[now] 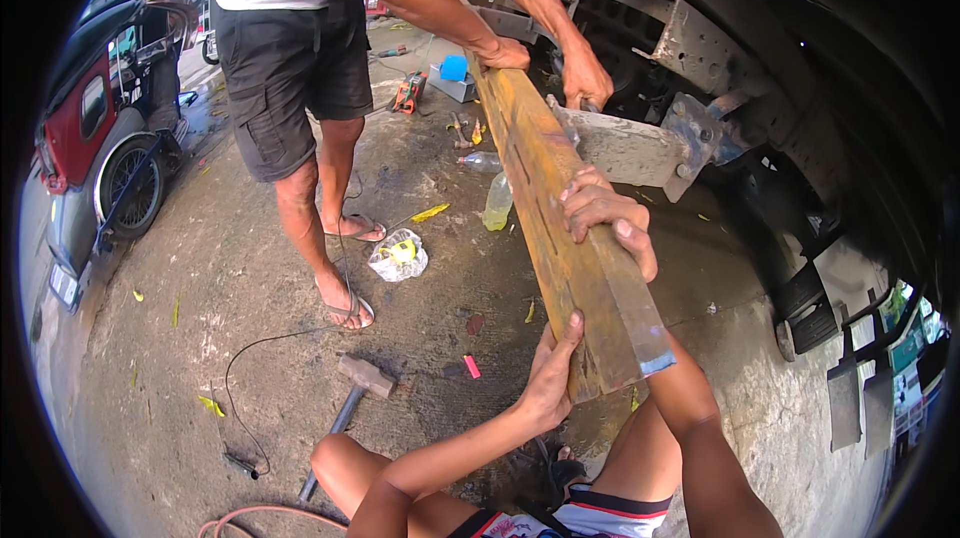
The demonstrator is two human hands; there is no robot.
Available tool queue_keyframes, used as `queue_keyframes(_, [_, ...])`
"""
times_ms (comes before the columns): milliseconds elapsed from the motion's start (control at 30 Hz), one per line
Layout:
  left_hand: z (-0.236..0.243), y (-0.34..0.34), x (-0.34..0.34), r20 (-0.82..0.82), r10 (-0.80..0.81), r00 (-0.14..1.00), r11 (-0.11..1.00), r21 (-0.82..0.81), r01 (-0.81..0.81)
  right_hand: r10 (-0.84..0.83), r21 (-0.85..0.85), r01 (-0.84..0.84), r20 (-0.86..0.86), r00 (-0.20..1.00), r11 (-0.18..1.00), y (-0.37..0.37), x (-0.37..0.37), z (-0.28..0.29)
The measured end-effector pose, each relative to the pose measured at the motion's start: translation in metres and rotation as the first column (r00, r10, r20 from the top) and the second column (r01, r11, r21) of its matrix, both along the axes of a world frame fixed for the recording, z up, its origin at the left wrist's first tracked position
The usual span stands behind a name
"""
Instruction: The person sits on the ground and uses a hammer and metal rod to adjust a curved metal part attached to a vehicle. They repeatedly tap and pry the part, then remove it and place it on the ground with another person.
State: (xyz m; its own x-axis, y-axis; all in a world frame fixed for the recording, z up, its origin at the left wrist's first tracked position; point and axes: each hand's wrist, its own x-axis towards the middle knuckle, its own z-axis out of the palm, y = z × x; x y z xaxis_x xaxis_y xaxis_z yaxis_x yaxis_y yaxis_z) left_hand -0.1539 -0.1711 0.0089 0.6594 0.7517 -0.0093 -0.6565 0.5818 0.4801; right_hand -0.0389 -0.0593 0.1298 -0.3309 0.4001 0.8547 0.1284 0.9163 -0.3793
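A long, worn wooden beam (545, 183), yellowish brown, slopes from between my knees up to a co-worker in front of me. My left hand (550, 370) holds the left edge near its close end, thumb up along the side. Farther along, my right hand (607, 216) curls its fingers over the right edge. One hand of the co-worker (503, 54) grips the far end. Their other hand (586, 76) is by a grey metal arm (630, 146) of the vehicle, and what it holds is unclear. The beam passes beside that arm; I cannot tell if they touch.
A sledgehammer (366, 376) lies left of my knee, near a black cable (232, 368) and an orange hose (240, 512). Beyond are a plastic bag (398, 256), a bottle of yellowish liquid (497, 203) and a power tool (408, 93). The vehicle's underside (790, 118) overhangs the right.
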Motion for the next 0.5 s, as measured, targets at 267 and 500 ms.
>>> queue_keyframes(267, [0.011,-0.008,0.012,-0.112,0.09,0.99,0.99,-0.101,-0.102,0.05,-0.016,-0.05,-0.006,0.999,0.999,-0.002,0.001,-0.001])
queue_keyframes(500, [0.028,-0.02,0.009,-0.225,0.191,0.956,0.97,-0.108,-0.219,0.073,0.031,-0.072,-0.033,0.997,0.997,0.005,0.002,-0.005])
